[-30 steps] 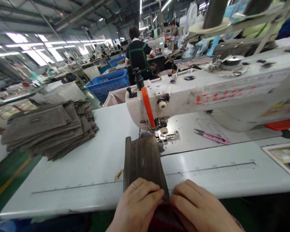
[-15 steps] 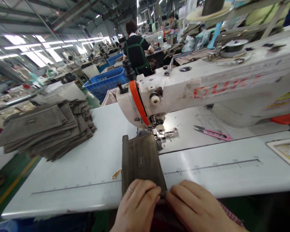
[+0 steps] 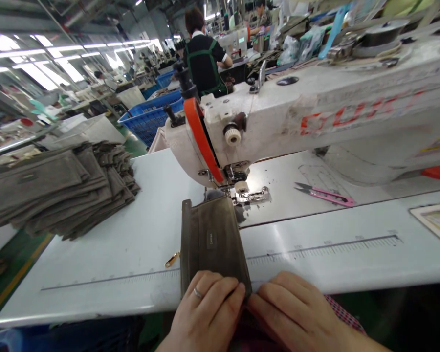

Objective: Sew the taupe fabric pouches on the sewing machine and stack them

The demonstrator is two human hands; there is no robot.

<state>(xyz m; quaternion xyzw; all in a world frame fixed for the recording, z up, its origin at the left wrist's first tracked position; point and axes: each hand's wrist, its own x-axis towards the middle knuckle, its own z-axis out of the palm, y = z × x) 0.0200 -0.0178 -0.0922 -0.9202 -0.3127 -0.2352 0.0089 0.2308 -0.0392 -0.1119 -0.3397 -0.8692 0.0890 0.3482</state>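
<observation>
The brown pouch [image 3: 223,227] lies just in front of the sewing machine [image 3: 275,117], far end nearest it; left hand [image 3: 209,308] and right hand [image 3: 297,305] pinch the near end, probably keeping it straight (the zipper pull [image 3: 172,259] juts out sideways).

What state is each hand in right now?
Left hand: closed, holding the near end of the pouch.
Right hand: curled at the pouch's near right corner; grip can't be told.

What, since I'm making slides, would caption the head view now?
Left hand on a brown pouch, right hand against it, sewing machine ahead.
</observation>
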